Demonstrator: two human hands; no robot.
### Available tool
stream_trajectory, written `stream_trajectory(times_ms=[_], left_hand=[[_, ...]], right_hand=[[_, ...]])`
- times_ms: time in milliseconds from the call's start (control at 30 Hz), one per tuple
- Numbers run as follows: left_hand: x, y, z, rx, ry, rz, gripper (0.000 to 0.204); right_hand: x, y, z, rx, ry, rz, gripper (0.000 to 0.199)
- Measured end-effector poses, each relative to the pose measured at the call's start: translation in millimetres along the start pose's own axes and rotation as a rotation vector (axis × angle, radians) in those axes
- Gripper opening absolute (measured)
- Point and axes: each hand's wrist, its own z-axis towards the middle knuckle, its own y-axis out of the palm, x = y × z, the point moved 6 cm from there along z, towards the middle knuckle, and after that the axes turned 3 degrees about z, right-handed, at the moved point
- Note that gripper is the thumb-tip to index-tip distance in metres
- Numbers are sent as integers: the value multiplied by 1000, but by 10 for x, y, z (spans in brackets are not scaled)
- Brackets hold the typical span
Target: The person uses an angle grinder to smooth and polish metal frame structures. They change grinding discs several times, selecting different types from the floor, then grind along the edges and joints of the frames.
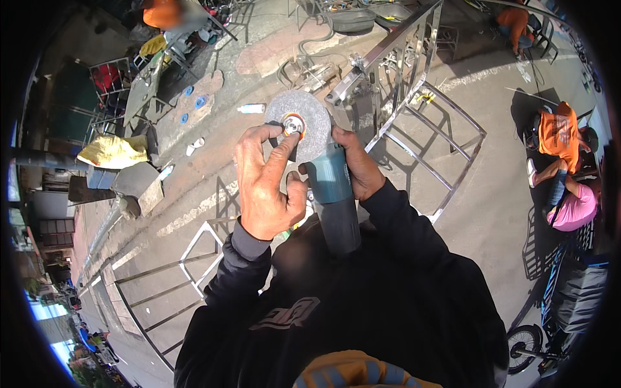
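A teal and black angle grinder (pixel 333 184) is held up in front of my chest, its dark body end pointing toward me. My right hand (pixel 359 163) wraps round its body from the right side. Fitted at the far end is a round grey grinding disc (pixel 314 107), face up. My left hand (pixel 266 187) has its fingertips on the metal lock nut (pixel 294 123) at the disc's centre, one at its left edge and one at its lower edge. The left thumb is near the grinder body.
Welded metal frames stand to the right (pixel 446 187) and lower left (pixel 155 291). Cables and tools (pixel 317 74) lie beyond the disc. A white bottle (pixel 251 108) and a yellow sack (pixel 113 152) are to the left. Two people (pixel 559 136) sit at the right, near a bicycle (pixel 524 349).
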Motion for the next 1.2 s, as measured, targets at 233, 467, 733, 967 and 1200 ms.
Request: stream_trajectory(times_ms=[233,467,733,967,1200], left_hand=[[-831,170,1,271,-61,-41,50],[-1773,97,-563,589,-674,-1700,44],[-1256,349,-1827,736,-773,-1840,50],[-320,1238,-3945,1325,-1512,-1393,43],[1601,3117,-5705,1042,-2605,-971,43]], right_hand=[[211,153,467,37,50,67,52],[248,126,497,-79,225,81,65],[198,-472,-126,-419,353,490,93],[611,-1123,-644,-442,630,736,74],[920,-1557,-461,-306,681,686,89]])
